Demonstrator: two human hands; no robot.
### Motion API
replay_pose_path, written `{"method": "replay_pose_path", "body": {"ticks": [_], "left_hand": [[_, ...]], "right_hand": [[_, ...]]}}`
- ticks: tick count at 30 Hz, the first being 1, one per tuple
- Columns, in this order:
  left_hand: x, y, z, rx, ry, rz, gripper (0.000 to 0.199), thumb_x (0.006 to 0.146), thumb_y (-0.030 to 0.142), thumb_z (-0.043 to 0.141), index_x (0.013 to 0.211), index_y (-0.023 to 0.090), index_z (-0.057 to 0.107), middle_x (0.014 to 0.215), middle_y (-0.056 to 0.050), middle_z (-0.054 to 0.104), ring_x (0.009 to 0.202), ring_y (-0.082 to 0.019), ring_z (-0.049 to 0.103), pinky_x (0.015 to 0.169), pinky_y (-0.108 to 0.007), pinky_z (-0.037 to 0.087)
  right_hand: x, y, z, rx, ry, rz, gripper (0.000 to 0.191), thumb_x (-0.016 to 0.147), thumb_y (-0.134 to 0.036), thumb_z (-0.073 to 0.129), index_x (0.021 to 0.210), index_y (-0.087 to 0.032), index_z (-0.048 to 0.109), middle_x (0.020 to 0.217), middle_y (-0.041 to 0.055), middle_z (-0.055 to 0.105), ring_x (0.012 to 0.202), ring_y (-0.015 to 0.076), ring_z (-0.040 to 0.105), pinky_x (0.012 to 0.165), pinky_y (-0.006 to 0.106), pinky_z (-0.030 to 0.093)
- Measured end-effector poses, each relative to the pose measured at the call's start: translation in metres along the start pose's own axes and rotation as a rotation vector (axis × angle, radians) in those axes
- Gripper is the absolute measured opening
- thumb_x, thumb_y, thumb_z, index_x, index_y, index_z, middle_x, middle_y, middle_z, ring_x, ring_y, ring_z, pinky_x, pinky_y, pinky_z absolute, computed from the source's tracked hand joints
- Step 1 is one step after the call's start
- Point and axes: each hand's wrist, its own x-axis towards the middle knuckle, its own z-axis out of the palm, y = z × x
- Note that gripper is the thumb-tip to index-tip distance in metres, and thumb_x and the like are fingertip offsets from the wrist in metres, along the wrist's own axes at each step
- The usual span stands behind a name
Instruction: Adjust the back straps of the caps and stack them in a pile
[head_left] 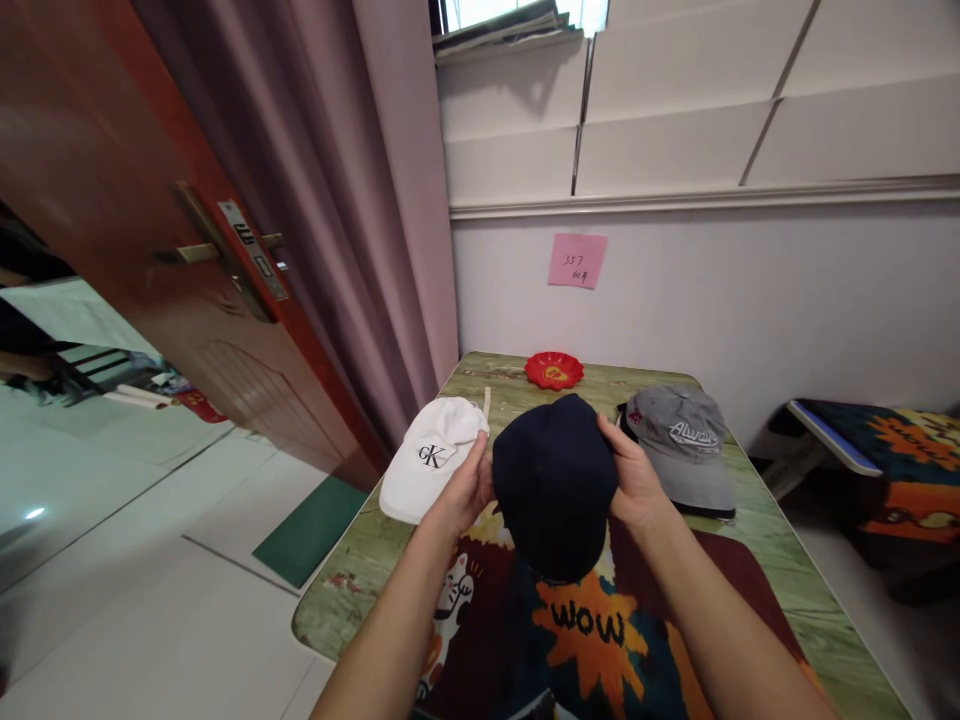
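Between my two hands is a dark navy baseball cap [555, 480], its brim pointing toward me, above a patterned mat. My left hand [469, 487] grips its left side and my right hand [632, 472] its right side; some fingers are hidden behind the cap. Just left of my left hand lies a white cap [431, 460] with a black CK logo. A grey cap [686, 440] lettered "Always" rests to the right, behind my right hand.
A red scalloped dish [553, 370] stands at the back of the green wood-patterned table [352, 590]. Under the caps spreads a colourful "WOW" mat [592, 630]. To the left are a brown door [247, 300] and a mauve curtain [375, 200]; a stool [862, 450] is at the right.
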Motion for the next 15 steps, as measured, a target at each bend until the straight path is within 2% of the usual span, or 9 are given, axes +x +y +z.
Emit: {"method": "replay_pose_path", "body": {"ticks": [2,4,6,9,11,15], "left_hand": [[0.003,0.008,0.005,-0.112,0.01,-0.016,0.05,0.08,0.065,0.066,0.095,0.018,0.075,0.089,-0.01,0.078,0.089,-0.027,0.073,0.081,-0.037,0.057],[0.008,0.021,0.009,-0.164,0.034,-0.002,0.038,0.074,0.049,0.077,0.095,0.017,0.074,0.095,-0.01,0.078,0.09,-0.026,0.073,0.085,-0.037,0.056],[0.015,0.036,0.014,-0.164,0.04,0.079,0.036,0.07,0.036,0.082,0.099,0.017,0.073,0.099,-0.008,0.077,0.09,-0.024,0.072,0.088,-0.036,0.055],[0.024,0.053,0.017,-0.106,0.033,0.237,0.039,0.067,0.027,0.083,0.102,0.017,0.072,0.1,-0.006,0.076,0.089,-0.02,0.071,0.089,-0.032,0.052],[0.026,0.054,0.017,-0.017,0.021,0.295,0.037,0.067,0.026,0.083,0.101,0.018,0.071,0.097,-0.004,0.075,0.087,-0.018,0.069,0.086,-0.03,0.052],[0.023,0.032,0.013,0.21,0.009,0.251,0.034,0.069,0.028,0.082,0.099,0.018,0.072,0.096,-0.003,0.074,0.086,-0.018,0.066,0.081,-0.028,0.051]], "right_hand": [[0.002,-0.002,-0.003,0.0,0.029,0.029,0.05,0.081,-0.069,0.062,0.093,-0.023,0.075,0.088,0.0092,0.079,0.087,0.0297,0.075,0.077,0.043,0.059],[0.006,-0.007,-0.008,-0.021,0.084,-0.011,0.044,0.077,-0.064,0.071,0.095,-0.024,0.073,0.09,0.0072,0.079,0.087,0.0281,0.074,0.077,0.041,0.058],[0.01,-0.014,-0.015,-0.054,0.127,-0.111,0.04,0.071,-0.052,0.08,0.099,-0.025,0.071,0.094,0.0044,0.078,0.087,0.0258,0.073,0.08,0.038,0.056],[0.015,-0.022,-0.032,-0.11,0.154,-0.26,0.04,0.068,-0.043,0.084,0.101,-0.025,0.07,0.096,0.0021,0.077,0.088,0.0218,0.07,0.085,0.035,0.053],[0.014,-0.023,-0.043,-0.16,0.162,-0.302,0.037,0.068,-0.041,0.085,0.099,-0.025,0.071,0.095,0.002,0.077,0.089,0.0207,0.068,0.087,0.034,0.05],[0.006,-0.009,-0.059,-0.355,0.121,-0.237,0.037,0.069,-0.044,0.084,0.097,-0.021,0.073,0.094,0.0044,0.075,0.089,0.0212,0.066,0.085,0.033,0.048]]}}
